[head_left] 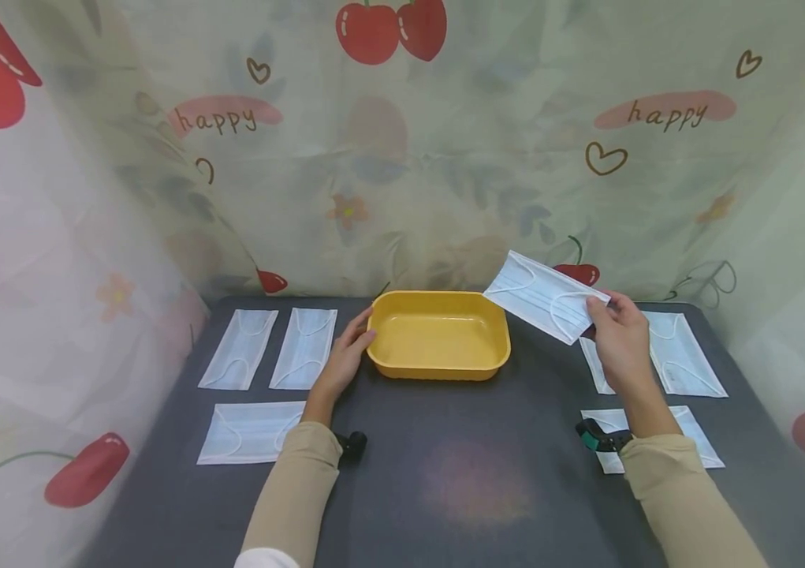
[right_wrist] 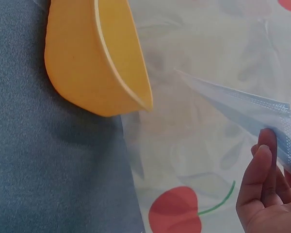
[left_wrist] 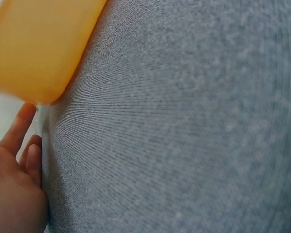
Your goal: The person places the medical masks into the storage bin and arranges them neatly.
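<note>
A yellow tray (head_left: 437, 373) stands at the back middle of the table. At its left end my left hand (head_left: 345, 355) holds the rim, thumb on the near side; in the left wrist view a finger touches the yellow wall (left_wrist: 43, 53). My right hand (head_left: 622, 339) pinches a pale blue disposable face mask (head_left: 540, 296) at one end, above the table and right of the tray. White ear loops show on it. The right wrist view has this mask (right_wrist: 247, 109) nearly edge-on between thumb and fingers, apart from the tray (right_wrist: 82, 68).
Face masks lie flat on the left: two upright ones (head_left: 239, 349) (head_left: 304, 348) and one crosswise (head_left: 253, 434). On the right lie another upright mask (head_left: 686, 355), one partly hidden mask (head_left: 597, 371) and a crosswise mask (head_left: 696, 434). Printed curtains (head_left: 487, 173) surround the dark table (head_left: 459, 473).
</note>
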A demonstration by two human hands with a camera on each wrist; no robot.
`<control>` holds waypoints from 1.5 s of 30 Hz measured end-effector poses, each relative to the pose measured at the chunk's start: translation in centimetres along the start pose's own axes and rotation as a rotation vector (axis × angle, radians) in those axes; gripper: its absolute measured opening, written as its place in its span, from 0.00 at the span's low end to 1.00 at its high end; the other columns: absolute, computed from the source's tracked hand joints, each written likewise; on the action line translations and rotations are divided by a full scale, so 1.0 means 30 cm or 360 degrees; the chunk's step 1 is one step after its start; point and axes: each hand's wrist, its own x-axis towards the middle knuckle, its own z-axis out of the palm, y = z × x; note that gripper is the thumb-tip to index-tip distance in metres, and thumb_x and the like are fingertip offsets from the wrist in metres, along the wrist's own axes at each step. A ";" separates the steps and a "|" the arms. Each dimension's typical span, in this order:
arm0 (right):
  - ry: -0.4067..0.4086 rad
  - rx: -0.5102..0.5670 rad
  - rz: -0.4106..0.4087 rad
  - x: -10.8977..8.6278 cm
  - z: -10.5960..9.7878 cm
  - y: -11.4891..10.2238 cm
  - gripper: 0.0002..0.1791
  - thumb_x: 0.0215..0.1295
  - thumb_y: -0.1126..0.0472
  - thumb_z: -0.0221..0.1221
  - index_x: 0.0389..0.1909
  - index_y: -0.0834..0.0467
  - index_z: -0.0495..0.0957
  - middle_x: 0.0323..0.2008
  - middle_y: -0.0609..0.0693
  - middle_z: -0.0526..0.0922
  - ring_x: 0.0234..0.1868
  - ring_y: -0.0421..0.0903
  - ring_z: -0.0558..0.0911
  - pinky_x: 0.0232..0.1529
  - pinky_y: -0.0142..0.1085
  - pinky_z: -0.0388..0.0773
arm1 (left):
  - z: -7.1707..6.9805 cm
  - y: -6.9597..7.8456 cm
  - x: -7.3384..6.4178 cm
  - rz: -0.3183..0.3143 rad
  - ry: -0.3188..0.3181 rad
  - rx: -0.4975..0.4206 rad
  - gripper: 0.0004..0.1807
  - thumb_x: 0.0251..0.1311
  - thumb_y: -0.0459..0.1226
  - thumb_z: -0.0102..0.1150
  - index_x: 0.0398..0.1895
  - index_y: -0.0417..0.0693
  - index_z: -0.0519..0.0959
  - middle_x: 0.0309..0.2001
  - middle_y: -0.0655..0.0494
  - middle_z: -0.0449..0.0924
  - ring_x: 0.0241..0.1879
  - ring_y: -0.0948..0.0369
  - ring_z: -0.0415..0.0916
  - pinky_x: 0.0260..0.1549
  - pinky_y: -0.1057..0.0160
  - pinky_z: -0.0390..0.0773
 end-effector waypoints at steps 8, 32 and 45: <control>-0.0135 -0.0003 -0.0088 -0.009 0.040 -0.033 0.30 0.78 0.50 0.52 0.71 0.64 0.65 0.44 0.40 0.83 0.37 0.30 0.84 0.39 0.21 0.82 | 0.000 0.002 -0.001 -0.0018 -0.0001 -0.0007 0.26 0.77 0.50 0.48 0.76 0.76 0.62 0.70 0.46 0.72 0.72 0.48 0.67 0.77 0.41 0.56; -0.0448 -0.0276 0.0036 0.053 0.207 -0.053 0.30 0.78 0.43 0.49 0.70 0.59 0.67 0.61 0.61 0.80 0.41 0.38 0.83 0.44 0.24 0.82 | -0.002 0.001 -0.004 -0.0010 0.0001 0.0010 0.27 0.76 0.52 0.49 0.76 0.76 0.62 0.71 0.48 0.71 0.73 0.49 0.66 0.77 0.42 0.57; -0.0583 -0.0227 0.0058 0.090 0.312 -0.044 0.28 0.78 0.49 0.52 0.69 0.63 0.68 0.60 0.64 0.80 0.39 0.39 0.83 0.41 0.27 0.83 | -0.001 0.009 -0.008 -0.0017 0.0016 0.0024 0.27 0.76 0.53 0.49 0.76 0.76 0.62 0.71 0.48 0.72 0.73 0.49 0.66 0.77 0.43 0.58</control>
